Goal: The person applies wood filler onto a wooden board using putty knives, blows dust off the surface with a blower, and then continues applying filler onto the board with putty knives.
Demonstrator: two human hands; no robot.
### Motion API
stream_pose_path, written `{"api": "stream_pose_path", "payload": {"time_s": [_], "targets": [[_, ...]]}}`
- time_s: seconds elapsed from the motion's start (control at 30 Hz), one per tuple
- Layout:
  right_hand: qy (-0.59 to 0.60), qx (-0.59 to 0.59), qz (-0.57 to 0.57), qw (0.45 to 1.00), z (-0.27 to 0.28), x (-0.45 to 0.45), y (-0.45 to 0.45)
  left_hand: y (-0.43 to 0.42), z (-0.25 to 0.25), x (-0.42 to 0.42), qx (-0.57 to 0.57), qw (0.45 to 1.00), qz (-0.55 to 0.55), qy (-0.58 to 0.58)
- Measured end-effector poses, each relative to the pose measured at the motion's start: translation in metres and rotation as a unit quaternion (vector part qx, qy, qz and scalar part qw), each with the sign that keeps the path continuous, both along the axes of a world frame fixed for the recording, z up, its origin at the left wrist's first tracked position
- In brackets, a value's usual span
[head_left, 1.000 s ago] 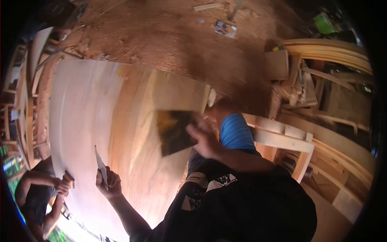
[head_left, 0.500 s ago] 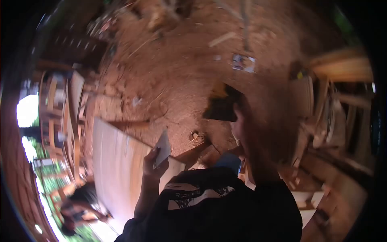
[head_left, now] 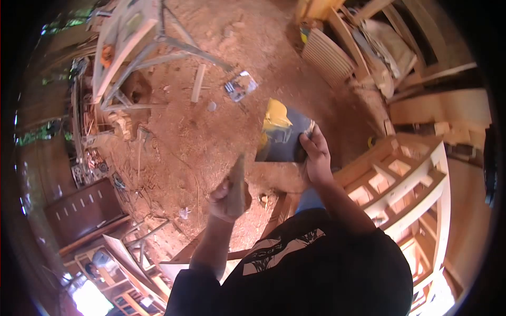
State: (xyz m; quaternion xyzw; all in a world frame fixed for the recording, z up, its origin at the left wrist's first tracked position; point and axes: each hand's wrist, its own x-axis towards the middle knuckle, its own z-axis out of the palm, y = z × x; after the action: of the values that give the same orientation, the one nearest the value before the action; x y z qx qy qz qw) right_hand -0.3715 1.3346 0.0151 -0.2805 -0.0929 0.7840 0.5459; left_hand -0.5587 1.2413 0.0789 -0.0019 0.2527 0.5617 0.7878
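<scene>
My right hand [head_left: 317, 152] grips the right edge of a dark flat board [head_left: 287, 141] that bears a lump of yellow paste [head_left: 278, 114] and yellow smears. To the left of it, my left hand [head_left: 227, 199] is closed around a flat scraper [head_left: 240, 181], held upright and seen nearly edge-on. A small gap separates the scraper from the board. Both are held above the reddish dirt floor.
A wooden frame with slats [head_left: 400, 179] stands at the right. Wood pieces and a ribbed panel [head_left: 328, 57] lie at the upper right. A table on metal legs [head_left: 126, 50] is at the upper left. A dark panel [head_left: 84, 210] is at the lower left. A printed sheet [head_left: 241, 86] lies on the floor.
The view has swung away from the large wooden panel and the other person towards the floor and the metal-legged table. Both hands still hold their things, now closer together.
</scene>
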Motion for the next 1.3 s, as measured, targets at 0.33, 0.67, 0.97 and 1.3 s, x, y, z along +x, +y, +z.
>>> {"api": "stream_pose_path", "payload": {"time_s": [0.33,0.67,0.97,1.3], "targets": [[0.038,0.071,0.155,0.985,0.048,-0.097,0.031,-0.033,-0.007,-0.057,0.024,0.98,0.156,-0.119],[-0.032,0.116,0.372,0.92,0.077,-0.246,-0.049,-0.139,0.013,-0.127,-0.01,0.926,0.377,0.01],[-0.008,0.197,0.59,0.783,0.08,-0.405,-0.179,-0.304,-0.066,-0.24,-0.182,0.716,0.632,0.235],[-0.037,0.344,0.786,0.513,0.088,-0.568,-0.346,-0.492,0.096,-0.263,-0.381,0.374,0.283,0.797]]}}
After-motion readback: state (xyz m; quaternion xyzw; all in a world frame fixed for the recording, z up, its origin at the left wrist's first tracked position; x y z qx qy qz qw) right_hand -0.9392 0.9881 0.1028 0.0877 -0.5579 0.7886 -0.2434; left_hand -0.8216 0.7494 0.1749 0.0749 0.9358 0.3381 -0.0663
